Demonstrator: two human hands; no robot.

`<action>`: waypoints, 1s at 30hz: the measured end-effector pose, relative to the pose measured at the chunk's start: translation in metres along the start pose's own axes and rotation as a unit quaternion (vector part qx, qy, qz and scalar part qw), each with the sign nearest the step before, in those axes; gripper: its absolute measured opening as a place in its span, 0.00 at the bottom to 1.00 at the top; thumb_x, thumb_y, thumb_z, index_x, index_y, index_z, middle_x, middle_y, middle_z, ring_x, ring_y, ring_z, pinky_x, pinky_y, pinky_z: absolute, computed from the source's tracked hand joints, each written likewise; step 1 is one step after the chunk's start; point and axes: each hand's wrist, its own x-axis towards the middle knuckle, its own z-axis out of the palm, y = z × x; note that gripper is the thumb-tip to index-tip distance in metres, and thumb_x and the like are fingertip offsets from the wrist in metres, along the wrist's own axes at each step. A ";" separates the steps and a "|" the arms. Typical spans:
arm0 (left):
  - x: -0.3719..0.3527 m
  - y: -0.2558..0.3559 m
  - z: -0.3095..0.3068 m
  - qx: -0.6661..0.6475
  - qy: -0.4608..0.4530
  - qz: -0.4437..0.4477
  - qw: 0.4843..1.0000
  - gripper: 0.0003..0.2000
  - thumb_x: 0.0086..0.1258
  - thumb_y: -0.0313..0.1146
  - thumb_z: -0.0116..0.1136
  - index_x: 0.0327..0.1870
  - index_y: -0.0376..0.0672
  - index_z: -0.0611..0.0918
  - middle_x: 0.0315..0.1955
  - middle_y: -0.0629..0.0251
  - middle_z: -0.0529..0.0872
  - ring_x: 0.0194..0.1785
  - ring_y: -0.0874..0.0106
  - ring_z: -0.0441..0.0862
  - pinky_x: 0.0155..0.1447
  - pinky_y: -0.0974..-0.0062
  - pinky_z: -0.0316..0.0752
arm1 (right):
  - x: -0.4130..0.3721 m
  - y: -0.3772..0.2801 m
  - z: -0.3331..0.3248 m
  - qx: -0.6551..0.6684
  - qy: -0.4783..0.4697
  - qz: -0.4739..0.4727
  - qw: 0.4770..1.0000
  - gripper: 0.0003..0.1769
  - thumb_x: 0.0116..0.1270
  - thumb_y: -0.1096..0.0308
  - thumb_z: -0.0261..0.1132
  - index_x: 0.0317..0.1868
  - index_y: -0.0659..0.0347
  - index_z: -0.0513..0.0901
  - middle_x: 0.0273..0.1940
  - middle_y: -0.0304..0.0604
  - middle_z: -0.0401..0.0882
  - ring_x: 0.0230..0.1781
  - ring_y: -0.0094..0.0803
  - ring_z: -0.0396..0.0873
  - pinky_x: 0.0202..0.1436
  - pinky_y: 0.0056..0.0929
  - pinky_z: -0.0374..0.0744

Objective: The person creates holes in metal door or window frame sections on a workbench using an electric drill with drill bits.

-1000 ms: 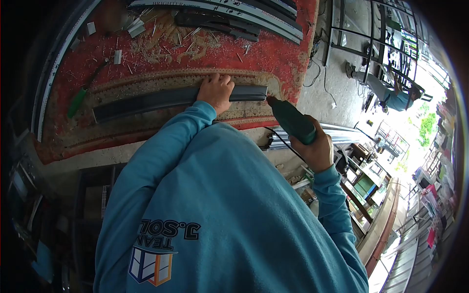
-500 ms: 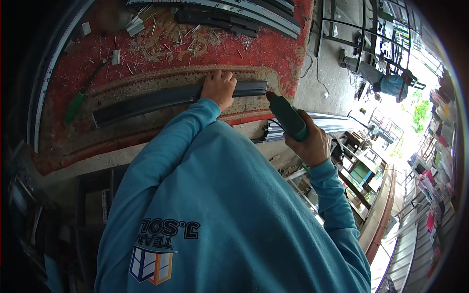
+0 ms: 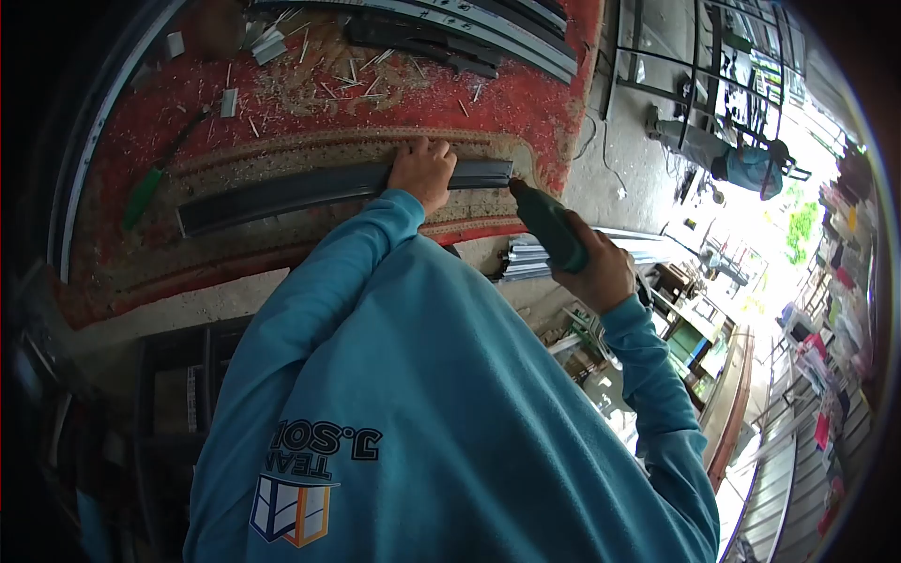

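A long dark grey metal profile [image 3: 282, 205] lies across the worn red carpet covering of the bench. My left hand [image 3: 422, 174] presses down on it right of its middle, fingers curled over its far edge. In my right hand [image 3: 601, 270] is a green bottle-shaped tool [image 3: 551, 228] with a narrow reddish-brown tip. Fingers and thumb wrap around its lower part. The tip points up and left, right at the profile's right end.
A green-handled screwdriver [image 3: 144, 199] lies at the left among metal shavings and small offcuts [image 3: 268, 45]. Long profiles [image 3: 469, 38] rest along the bench's far side. More silver profiles [image 3: 527, 258] are beyond its right edge. Another person [image 3: 751, 171] is near a black metal frame [image 3: 699, 84].
The view has shifted slightly. Both hands keep nearly the same places, the left on the profile and the right around the green tool, whose tip stays at the profile's end.
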 end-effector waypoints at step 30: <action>-0.005 0.009 -0.001 0.015 -0.002 -0.021 1.000 0.23 0.61 0.41 0.76 0.58 0.49 0.85 0.62 0.67 0.81 0.69 0.58 0.74 0.72 0.52 0.74 | 0.002 0.048 -0.012 0.330 0.072 0.026 0.941 0.33 0.58 0.56 0.79 0.62 0.62 0.84 0.46 0.55 0.92 0.51 0.46 0.91 0.55 0.40 0.85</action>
